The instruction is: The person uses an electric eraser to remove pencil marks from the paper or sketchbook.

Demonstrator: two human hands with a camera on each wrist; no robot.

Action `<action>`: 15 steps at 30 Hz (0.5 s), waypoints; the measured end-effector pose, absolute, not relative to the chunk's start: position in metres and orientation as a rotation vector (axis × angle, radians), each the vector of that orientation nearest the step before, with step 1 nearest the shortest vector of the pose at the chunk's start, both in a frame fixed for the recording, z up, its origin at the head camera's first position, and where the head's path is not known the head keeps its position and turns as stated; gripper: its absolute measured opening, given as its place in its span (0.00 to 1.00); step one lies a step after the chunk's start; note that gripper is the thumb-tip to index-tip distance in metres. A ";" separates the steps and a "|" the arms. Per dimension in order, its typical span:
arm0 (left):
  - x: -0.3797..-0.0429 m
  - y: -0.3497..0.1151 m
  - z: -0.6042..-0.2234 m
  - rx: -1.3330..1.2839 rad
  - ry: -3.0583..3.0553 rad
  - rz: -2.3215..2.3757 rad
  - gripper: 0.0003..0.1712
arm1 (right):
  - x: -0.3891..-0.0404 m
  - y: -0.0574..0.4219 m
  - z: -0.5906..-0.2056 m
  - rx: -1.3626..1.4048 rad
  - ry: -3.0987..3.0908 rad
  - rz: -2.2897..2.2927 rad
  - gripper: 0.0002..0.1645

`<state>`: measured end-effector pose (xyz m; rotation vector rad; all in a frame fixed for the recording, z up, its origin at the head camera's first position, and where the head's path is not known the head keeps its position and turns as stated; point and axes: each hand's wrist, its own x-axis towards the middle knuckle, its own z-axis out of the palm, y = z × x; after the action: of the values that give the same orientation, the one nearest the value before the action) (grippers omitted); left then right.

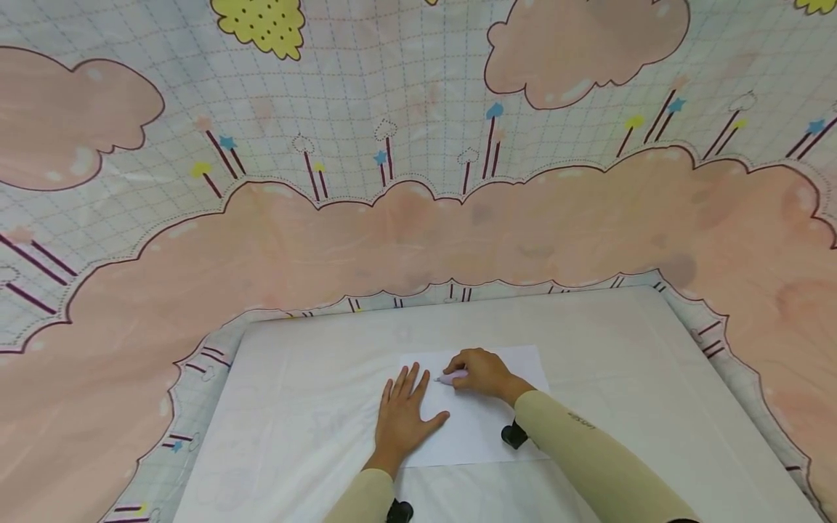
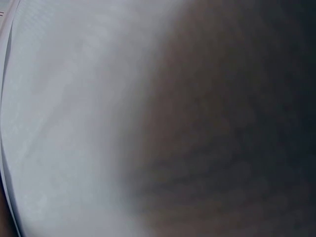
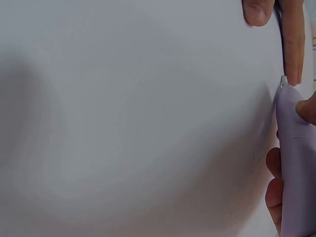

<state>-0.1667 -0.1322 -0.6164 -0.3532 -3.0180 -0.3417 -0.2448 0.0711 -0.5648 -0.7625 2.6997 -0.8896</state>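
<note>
A sheet of white paper (image 1: 484, 432) lies on the white-covered table. My left hand (image 1: 402, 418) rests on its left side, palm down with fingers spread. My right hand (image 1: 480, 374) grips a thick lavender pen-shaped tool (image 3: 298, 168) with a narrow pale tip, its exact kind unclear. In the head view that tool points left, its tip close to the left index finger. The right wrist view shows the tip right at the paper's surface, near the left fingers (image 3: 294, 42). A few tiny dark specks dot the paper there. Blurred dark shapes fill much of the left wrist view.
The white tabletop (image 1: 301, 407) extends around the paper. Behind and beside it hangs a cloth (image 1: 418, 232) patterned with peach clouds. Black wrist-worn devices (image 1: 514, 434) sit beside both sleeves.
</note>
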 end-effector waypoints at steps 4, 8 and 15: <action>-0.166 -0.131 -0.617 -0.351 -3.016 -0.328 0.52 | -0.243 0.073 -0.563 -0.749 2.712 -0.890 0.13; -0.166 -0.131 -0.617 -0.346 -3.015 -0.320 0.52 | -0.243 0.076 -0.561 -0.726 2.716 -0.899 0.13; -0.164 -0.130 -0.617 -0.338 -3.028 -0.331 0.52 | -0.244 0.074 -0.565 -0.758 2.690 -0.903 0.13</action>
<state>-0.1638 -0.1303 -0.6170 -0.3381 -3.0279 -0.3315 -0.2437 0.0745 -0.5646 -0.7584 2.6903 -0.9033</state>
